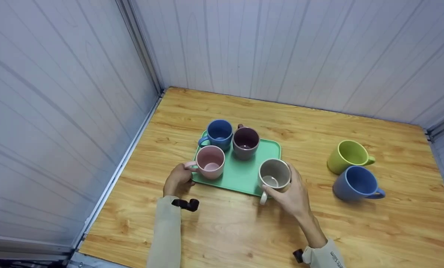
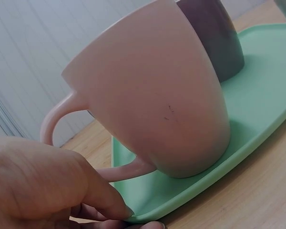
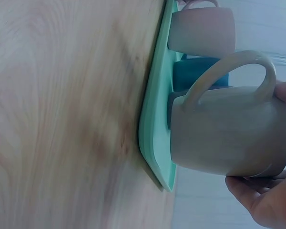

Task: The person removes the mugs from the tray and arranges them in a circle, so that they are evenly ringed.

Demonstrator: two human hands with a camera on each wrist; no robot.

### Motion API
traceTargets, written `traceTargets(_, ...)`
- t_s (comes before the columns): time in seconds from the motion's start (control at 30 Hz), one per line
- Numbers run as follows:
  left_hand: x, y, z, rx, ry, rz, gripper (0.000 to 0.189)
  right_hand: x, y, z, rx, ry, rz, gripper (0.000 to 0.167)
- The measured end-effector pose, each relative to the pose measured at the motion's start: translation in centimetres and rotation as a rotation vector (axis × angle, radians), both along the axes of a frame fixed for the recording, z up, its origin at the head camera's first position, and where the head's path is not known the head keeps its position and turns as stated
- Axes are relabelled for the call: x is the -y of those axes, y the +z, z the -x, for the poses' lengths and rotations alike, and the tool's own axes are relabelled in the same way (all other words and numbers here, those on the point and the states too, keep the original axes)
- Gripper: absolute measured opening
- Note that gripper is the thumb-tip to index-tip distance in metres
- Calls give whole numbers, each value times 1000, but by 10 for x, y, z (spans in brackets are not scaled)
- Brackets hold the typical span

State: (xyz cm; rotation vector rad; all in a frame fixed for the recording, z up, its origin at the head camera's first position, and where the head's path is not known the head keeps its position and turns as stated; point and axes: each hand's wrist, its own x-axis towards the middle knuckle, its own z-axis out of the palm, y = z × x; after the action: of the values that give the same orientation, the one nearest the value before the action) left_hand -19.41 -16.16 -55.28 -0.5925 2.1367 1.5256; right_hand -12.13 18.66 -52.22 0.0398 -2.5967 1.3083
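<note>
A green tray carries a pink mug, a blue mug and a dark purple mug. At its front left corner my left hand pinches the rim, thumb above and fingers at the edge, beside the pink mug's handle. My right hand grips a pale grey mug around its upper side, thumb near the rim. That mug is over the tray's front right corner, its handle toward me. Whether its base touches the tray, I cannot tell.
To the right on the wooden table are a yellow-green mug and another blue mug, close together with handles pointing right. White panelled walls stand behind and at both sides.
</note>
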Motion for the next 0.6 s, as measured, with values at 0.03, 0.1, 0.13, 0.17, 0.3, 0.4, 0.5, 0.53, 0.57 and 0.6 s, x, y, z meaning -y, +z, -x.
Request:
traceTargets(0.03, 0, 0, 0, -2, -11, 18, 28, -2, 1, -1, 5, -4, 0, 95)
traceTargets(0.1, 0, 0, 1, -7, -23, 38, 27, -7, 2, -2, 20, -11, -2, 96)
traceTargets(0.13, 0, 0, 1, -4, -16, 33, 26, -10, 3, -3, 27, -16, -8, 96)
traceTargets(0.17, -1, 0, 1, -3, -11, 27, 26, -12, 4, -3, 28, -21, -12, 97)
traceTargets(0.3, -1, 0, 0, -6, 6, 4, 25, -23, 5, -6, 19, -44, -28, 98)
traceTargets(0.4, -1, 0, 0, -16, 6, 2, 25, -32, 5, -7, 19, -55, -41, 99)
traceTargets(0.5, 0, 0, 0, -21, 2, 2, 24, -39, 6, -9, 35, -58, -42, 100)
traceTargets(0.53, 0, 0, 0, -24, -4, 11, 24, -41, 6, -10, 40, -58, -45, 101)
traceTargets(0.57, 1, 0, 0, -23, -8, 11, 24, -44, 6, -11, 45, -59, -48, 101)
traceTargets(0.6, 1, 0, 0, -20, -11, 12, 25, -46, 6, -12, 47, -62, -49, 101)
